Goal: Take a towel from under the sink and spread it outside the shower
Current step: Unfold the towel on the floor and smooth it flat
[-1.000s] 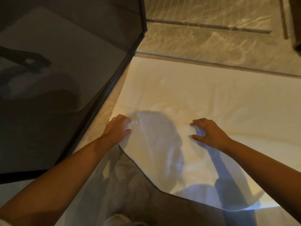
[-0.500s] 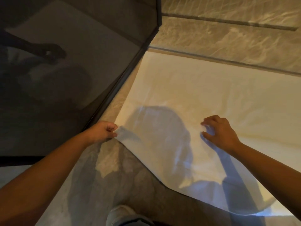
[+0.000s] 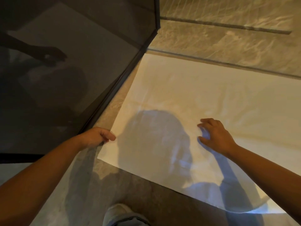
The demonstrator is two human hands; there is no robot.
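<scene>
A large white towel (image 3: pixel 187 95) lies spread flat on the stone floor, its far edge along the shower threshold strip (image 3: pixel 228 64). My left hand (image 3: pixel 96 137) pinches the towel's left edge near its near-left corner, fingers closed on the cloth. My right hand (image 3: pixel 215 134) rests on the middle of the towel with fingers spread and bent, pressing down. The shadow of my head and arms falls across the near part of the towel.
A dark tinted glass panel (image 3: pixel 65 70) with a black frame stands at the left, its bottom rail (image 3: pixel 117 82) running diagonally beside the towel. Veined stone floor (image 3: pixel 228 38) lies beyond the threshold, crossed by a long drain slot (image 3: pixel 228 27). My shoe (image 3: pixel 118 211) shows at the bottom.
My left hand slid left off the towel's surface, closed on its left edge and pulled it outward, so the near-left corner now lies flat. My right hand stayed pressed on the towel.
</scene>
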